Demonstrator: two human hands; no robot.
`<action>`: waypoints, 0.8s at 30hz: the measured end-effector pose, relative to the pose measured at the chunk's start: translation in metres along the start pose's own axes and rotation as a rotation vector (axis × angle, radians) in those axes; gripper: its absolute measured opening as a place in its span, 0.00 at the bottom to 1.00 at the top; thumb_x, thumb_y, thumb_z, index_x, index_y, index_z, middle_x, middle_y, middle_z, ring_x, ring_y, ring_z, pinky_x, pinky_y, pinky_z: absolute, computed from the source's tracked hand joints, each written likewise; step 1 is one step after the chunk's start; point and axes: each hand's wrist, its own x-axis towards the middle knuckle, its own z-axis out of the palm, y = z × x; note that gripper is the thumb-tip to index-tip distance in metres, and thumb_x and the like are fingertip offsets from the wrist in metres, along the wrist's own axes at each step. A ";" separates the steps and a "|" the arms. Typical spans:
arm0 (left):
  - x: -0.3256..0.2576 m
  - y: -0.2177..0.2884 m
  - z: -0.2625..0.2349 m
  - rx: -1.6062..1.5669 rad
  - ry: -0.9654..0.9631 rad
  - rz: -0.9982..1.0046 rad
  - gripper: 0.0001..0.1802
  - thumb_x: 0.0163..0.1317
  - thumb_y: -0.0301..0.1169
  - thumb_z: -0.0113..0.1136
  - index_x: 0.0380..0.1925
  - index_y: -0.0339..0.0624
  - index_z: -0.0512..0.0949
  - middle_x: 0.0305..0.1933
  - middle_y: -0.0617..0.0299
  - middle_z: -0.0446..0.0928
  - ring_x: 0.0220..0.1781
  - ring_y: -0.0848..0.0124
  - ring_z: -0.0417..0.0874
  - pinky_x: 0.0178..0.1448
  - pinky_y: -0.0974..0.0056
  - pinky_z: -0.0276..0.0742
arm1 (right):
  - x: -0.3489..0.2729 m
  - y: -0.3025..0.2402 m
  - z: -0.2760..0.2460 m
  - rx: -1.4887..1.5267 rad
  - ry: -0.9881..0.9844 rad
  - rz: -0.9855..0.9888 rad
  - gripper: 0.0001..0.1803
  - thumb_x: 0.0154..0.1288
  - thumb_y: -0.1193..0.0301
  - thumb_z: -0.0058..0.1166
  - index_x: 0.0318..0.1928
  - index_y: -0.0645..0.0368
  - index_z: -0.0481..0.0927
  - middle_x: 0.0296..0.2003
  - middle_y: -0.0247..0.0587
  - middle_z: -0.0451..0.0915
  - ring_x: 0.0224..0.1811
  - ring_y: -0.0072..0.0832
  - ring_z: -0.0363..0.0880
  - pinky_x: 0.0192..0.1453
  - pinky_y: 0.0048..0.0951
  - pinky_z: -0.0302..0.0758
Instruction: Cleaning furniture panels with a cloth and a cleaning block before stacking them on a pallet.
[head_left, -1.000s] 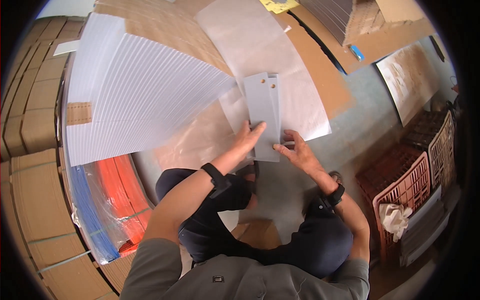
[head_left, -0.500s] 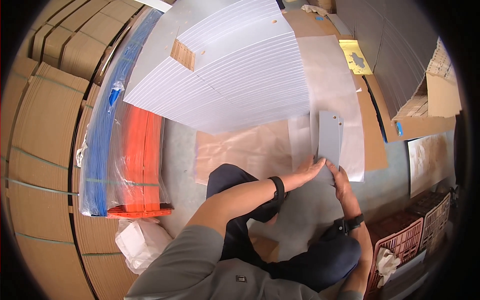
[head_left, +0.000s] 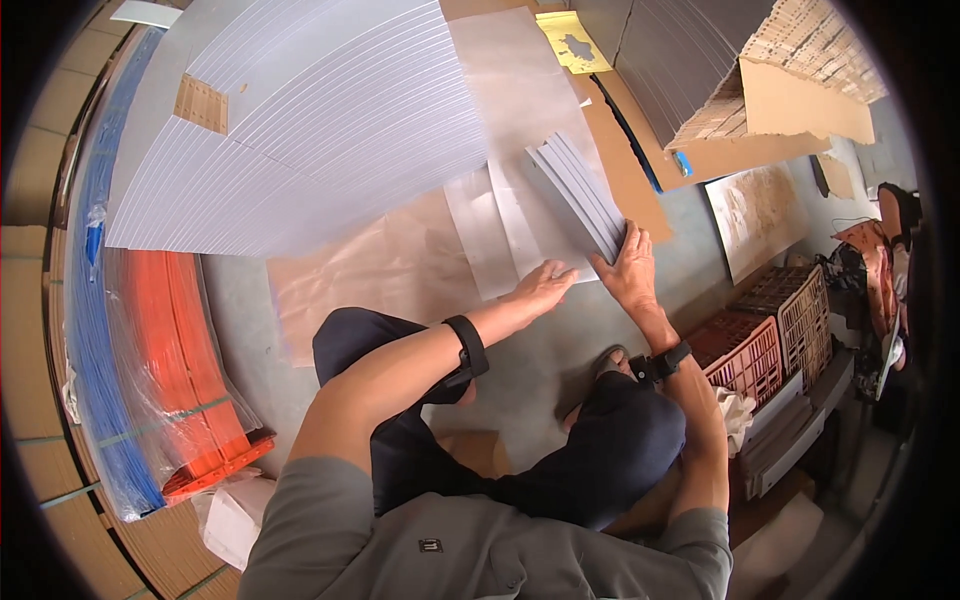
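Several narrow grey panels [head_left: 580, 195] form a small bundle, tilted with its far end toward the left, its edges showing as parallel ridges. My right hand [head_left: 632, 272] grips the bundle's near end from the right side, thumb toward the left. Close by on the left, my left hand [head_left: 543, 290] is open, its fingers stretched toward the bundle's near end with a gap between. Below the bundle lies a pale sheet [head_left: 515, 100] on the floor. Large grey-white panels [head_left: 350, 110] stand in a dense stack at the far left.
Orange strips [head_left: 185, 350] and blue strips [head_left: 110, 330] in clear plastic stand at left, beside strapped cardboard [head_left: 60, 500]. Dark grey panels [head_left: 690, 60] rise at far right, near a yellow sheet [head_left: 573, 42]. Plastic crates [head_left: 745, 365] sit to the right.
The view has swung right. The panels, earlier flat-side up between both hands, now show their edges in my right hand. My left hand has come away from them.
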 end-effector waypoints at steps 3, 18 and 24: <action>-0.002 0.002 0.002 -0.033 -0.052 -0.031 0.42 0.72 0.59 0.51 0.73 0.41 0.59 0.67 0.52 0.71 0.55 0.63 0.80 0.57 0.58 0.78 | 0.000 0.018 0.008 -0.140 0.019 -0.040 0.51 0.54 0.57 0.72 0.70 0.65 0.57 0.61 0.56 0.67 0.64 0.53 0.68 0.62 0.54 0.70; 0.038 -0.026 -0.030 0.108 0.183 -0.047 0.50 0.67 0.57 0.62 0.73 0.32 0.54 0.67 0.44 0.69 0.60 0.58 0.78 0.60 0.56 0.77 | 0.038 -0.003 0.034 -0.271 -0.151 0.051 0.54 0.49 0.53 0.74 0.71 0.62 0.58 0.59 0.50 0.70 0.64 0.46 0.71 0.64 0.52 0.71; 0.033 0.035 -0.064 -0.165 0.139 0.286 0.54 0.57 0.52 0.75 0.71 0.31 0.58 0.66 0.47 0.71 0.67 0.61 0.74 0.71 0.55 0.70 | 0.009 0.016 -0.004 0.302 -0.177 -0.069 0.54 0.47 0.58 0.78 0.69 0.63 0.59 0.59 0.54 0.70 0.64 0.49 0.71 0.68 0.47 0.69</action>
